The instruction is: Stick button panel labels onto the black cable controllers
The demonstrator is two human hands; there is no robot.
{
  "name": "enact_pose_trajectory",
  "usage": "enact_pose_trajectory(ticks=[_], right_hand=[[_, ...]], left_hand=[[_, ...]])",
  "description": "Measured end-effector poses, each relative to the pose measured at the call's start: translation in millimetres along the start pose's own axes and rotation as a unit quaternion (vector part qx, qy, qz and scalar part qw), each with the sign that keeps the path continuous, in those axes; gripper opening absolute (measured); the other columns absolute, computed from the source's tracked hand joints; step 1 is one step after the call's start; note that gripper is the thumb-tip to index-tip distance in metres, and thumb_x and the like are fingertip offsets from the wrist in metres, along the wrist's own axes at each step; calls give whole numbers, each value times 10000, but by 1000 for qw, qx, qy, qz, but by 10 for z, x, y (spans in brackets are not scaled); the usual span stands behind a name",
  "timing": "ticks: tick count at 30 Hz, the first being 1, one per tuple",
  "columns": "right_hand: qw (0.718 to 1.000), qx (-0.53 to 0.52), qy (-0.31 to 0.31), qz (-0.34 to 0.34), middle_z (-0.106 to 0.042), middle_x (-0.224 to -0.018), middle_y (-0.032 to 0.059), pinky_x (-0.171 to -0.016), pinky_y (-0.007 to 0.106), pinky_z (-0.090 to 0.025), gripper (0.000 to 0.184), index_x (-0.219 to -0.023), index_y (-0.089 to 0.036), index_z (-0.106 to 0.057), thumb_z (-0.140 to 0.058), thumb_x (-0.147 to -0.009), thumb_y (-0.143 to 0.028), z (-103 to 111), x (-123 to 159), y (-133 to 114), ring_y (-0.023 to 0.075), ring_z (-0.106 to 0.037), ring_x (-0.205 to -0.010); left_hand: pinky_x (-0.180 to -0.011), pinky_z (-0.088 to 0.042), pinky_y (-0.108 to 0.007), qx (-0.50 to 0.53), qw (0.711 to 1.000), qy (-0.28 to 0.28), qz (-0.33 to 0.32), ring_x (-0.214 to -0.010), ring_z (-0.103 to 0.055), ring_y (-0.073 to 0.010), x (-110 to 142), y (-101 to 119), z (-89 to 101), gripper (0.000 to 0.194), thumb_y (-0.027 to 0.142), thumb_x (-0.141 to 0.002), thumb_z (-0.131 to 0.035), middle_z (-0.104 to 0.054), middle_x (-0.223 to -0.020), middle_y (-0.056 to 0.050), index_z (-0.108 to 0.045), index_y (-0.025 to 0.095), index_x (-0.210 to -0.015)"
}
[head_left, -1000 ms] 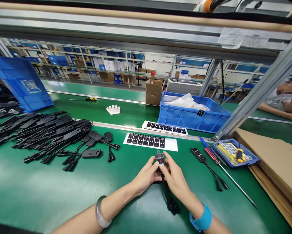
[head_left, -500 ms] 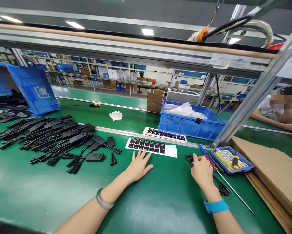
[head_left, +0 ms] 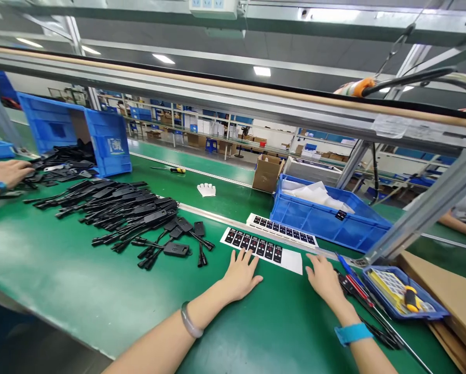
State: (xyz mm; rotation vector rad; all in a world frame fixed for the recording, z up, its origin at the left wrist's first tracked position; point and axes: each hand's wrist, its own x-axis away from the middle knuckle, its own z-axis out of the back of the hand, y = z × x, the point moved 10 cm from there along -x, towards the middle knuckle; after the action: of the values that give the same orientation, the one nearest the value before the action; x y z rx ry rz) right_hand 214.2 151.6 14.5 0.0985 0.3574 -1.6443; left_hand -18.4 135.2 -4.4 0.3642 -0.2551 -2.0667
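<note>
My left hand [head_left: 241, 275] lies with fingers spread, its fingertips at the lower edge of a white sheet of black labels [head_left: 252, 246]. To the right of that sheet is my right hand [head_left: 324, 278], fingers apart and holding nothing, near the sheet's bare right end. Beside the right hand lies a black device [head_left: 345, 284] with cables, partly hidden behind the hand. A second label sheet [head_left: 283, 230] lies just behind the first. Left of my hands, a large pile of black cabled devices [head_left: 132, 208] covers the bench, with a few single ones [head_left: 176, 249] at its near end.
A tipped blue crate [head_left: 110, 148] holds more black parts. At the far left is a co-worker's hand [head_left: 9, 172]. A blue bin [head_left: 334, 221] with white sheets, a small tool tray [head_left: 402, 311], a long screwdriver [head_left: 400, 340] and cardboard [head_left: 447, 291] stand right. A white glove [head_left: 206, 190] lies behind.
My right hand has let go of the black device and moved left toward the label sheet. My left hand stays by the sheet. The view has turned left, and a co-worker's hand now shows.
</note>
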Motion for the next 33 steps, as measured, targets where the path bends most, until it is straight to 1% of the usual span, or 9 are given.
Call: enact_pose_trajectory(ticks=[3, 7, 11, 15, 18, 21, 26, 31, 33], right_hand=[[994, -89, -7, 62, -651, -1004, 120, -852, 347, -446, 337, -1073, -134, -662, -437, -837, -217, -148, -256, -397, 242, -605, -955], [979, -193, 20, 61, -675, -861, 115, -804, 368, -466, 278, -861, -122, -698, -498, -781, -297, -237, -439, -611, 252, -629, -854], [950, -303, 65, 26, -671, -773, 77, -733, 381, -488, 283, -698, -175, -649, -538, -718, -434, -112, -360, -507, 246, -621, -736], [907, -402, 122, -39, -654, -811, 81, -688, 365, -505, 398, -804, -161, -609, -512, -740, -542, 117, -93, -202, 233, -609, -746], [871, -467, 128, -84, -624, -814, 53, -641, 320, -504, 415, -859, -170, -597, -557, -740, -566, 165, 169, -24, 199, -590, -711], [843, -516, 88, -122, -609, -807, 25, -626, 284, -484, 429, -865, -193, -621, -643, -684, -581, 47, 417, 42, 176, -568, -690], [849, -515, 30, -114, -619, -809, 34, -617, 278, -485, 468, -857, -203, -630, -659, -651, -622, -124, 622, -61, 189, -565, -696], [837, -542, 23, -71, -601, -799, 32, -619, 265, -499, 408, -811, -209, -628, -660, -679, -594, -64, 647, -245, 187, -566, -704], [833, -550, 25, -55, -592, -786, 29, -616, 260, -497, 380, -808, -213, -626, -657, -699, -575, -12, 663, -305, 183, -562, -699]], left_hand=[[-1061, -180, -626, -3, 1000, 10, -5, -1344, -257, -400, 6, 9, 19, 573, 460, -880, -444, -354, -1436, -210, -422, 134, -1350], [-1048, -205, -622, -13, 1000, 24, -12, -1316, -298, -396, 9, 13, 34, 570, 475, -878, -435, -383, -1417, -201, -434, 141, -1340], [-1027, -235, -612, -23, 999, 37, -14, -1279, -337, -391, 20, 26, 53, 571, 508, -866, -444, -410, -1393, -196, -461, 153, -1313], [-986, -339, -489, -35, 998, 51, -14, -1181, -440, -320, -31, -19, 158, 547, 565, -815, -511, -516, -1285, -129, -527, 208, -1230], [-910, -391, -391, -61, 991, 101, 60, -1074, -493, -260, -105, -353, 430, 425, 451, -855, -509, -558, -1163, -111, -532, 197, -1195], [-897, -362, -446, -102, 957, 181, 202, -1078, -460, -302, -34, -941, 829, 392, 262, -889, -445, -515, -1157, -176, -472, 112, -1251], [-854, -357, -501, -133, 882, 258, 370, -1092, -432, -371, 362, -1742, 1231, 450, 284, -877, -460, -444, -1217, -244, -466, 94, -1285], [-821, -377, -525, -106, 866, 271, 406, -1060, -474, -401, 543, -2006, 1311, 291, 309, -852, -511, -499, -1116, -235, -656, 135, -1034], [-835, -388, -514, -83, 878, 276, 383, -1058, -497, -379, 490, -1942, 1349, 315, 270, -840, -525, -475, -1185, -234, -621, 146, -1113]])
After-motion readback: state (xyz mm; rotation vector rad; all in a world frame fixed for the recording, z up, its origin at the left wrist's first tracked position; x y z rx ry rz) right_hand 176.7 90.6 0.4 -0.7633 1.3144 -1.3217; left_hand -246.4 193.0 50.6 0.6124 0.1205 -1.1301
